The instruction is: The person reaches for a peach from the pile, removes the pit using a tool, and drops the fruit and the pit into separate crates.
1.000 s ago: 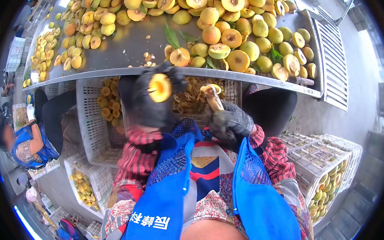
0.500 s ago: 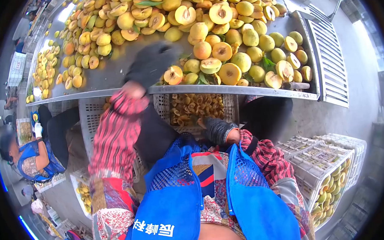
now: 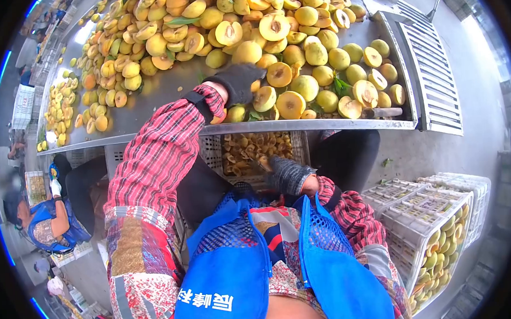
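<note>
My left hand (image 3: 238,83), in a dark glove, reaches over the metal table (image 3: 167,100) among yellow peaches (image 3: 305,88). Its fingertips rest at the near edge of the pile, beside a cut peach half (image 3: 279,74). Whether they grip a fruit is hidden by the glove. Below the table edge, my right hand (image 3: 287,174) wears a grey knitted glove and is closed. A small brownish end pokes out at its fingers; I cannot make out what it is. That hand is over a white crate (image 3: 303,151) holding brown-yellow fruit pieces (image 3: 252,148).
A wooden-looking handle (image 3: 384,113) lies at the table's right corner. A slatted metal rack (image 3: 431,69) adjoins it. Stacked white crates (image 3: 423,220) with peaches stand at right. A co-worker in a blue vest (image 3: 50,222) sits at far left.
My left hand has moved right across the table to the peaches' near edge. My right hand stays over the crate, nearly still. The view has shifted slightly.
</note>
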The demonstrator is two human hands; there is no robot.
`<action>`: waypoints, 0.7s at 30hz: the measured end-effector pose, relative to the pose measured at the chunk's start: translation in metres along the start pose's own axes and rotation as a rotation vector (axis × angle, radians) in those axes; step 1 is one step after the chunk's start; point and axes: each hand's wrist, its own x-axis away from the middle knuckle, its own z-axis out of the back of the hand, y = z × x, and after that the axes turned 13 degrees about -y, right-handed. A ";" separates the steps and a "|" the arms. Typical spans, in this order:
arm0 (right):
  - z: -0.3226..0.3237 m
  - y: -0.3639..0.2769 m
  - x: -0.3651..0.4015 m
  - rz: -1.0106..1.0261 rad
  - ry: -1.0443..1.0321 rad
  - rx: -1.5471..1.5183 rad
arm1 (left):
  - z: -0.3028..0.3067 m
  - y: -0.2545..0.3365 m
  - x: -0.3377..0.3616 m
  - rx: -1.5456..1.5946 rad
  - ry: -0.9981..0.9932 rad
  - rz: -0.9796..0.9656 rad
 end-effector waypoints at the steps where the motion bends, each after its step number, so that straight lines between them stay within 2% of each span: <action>1: -0.001 -0.003 0.002 -0.001 0.005 0.004 | 0.002 0.003 -0.001 0.064 -0.079 0.062; 2: -0.001 -0.007 0.004 -0.038 -0.002 0.032 | 0.004 0.006 -0.001 0.062 -0.073 0.060; 4: 0.004 -0.020 0.010 -0.073 -0.006 0.061 | 0.012 0.015 0.005 0.094 -0.154 0.178; 5: 0.008 -0.028 0.016 -0.069 0.004 -0.032 | 0.001 0.000 0.004 0.129 -0.049 0.097; 6: 0.013 -0.037 0.022 -0.064 0.010 -0.123 | 0.003 -0.002 0.011 0.128 -0.046 0.101; 8: 0.023 -0.042 0.034 -0.057 0.016 -0.232 | 0.012 -0.004 0.028 1.363 -0.002 0.001; 9: 0.028 -0.045 0.040 -0.055 0.023 -0.343 | -0.001 -0.017 0.035 1.788 0.040 -0.275; 10: 0.032 -0.051 0.046 -0.051 0.016 -0.343 | 0.004 -0.014 0.052 1.970 -0.026 -0.376; 12: 0.038 -0.063 0.056 -0.044 0.075 -0.493 | -0.005 0.000 0.070 2.255 0.133 -0.408; 14: 0.042 -0.072 0.056 0.022 0.070 -0.508 | -0.007 0.025 0.086 2.349 0.194 -0.410; 16: 0.044 -0.085 0.052 0.074 0.147 -0.379 | -0.015 0.043 0.094 2.443 0.258 -0.414; 18: 0.043 -0.099 0.048 0.060 0.135 -0.452 | -0.023 0.056 0.097 2.492 0.261 -0.493; 20: 0.043 -0.104 0.044 0.100 0.238 -0.425 | -0.033 0.064 0.094 2.534 0.302 -0.453; 21: 0.043 -0.108 0.043 0.145 0.306 -0.311 | -0.037 0.068 0.093 2.536 0.371 -0.432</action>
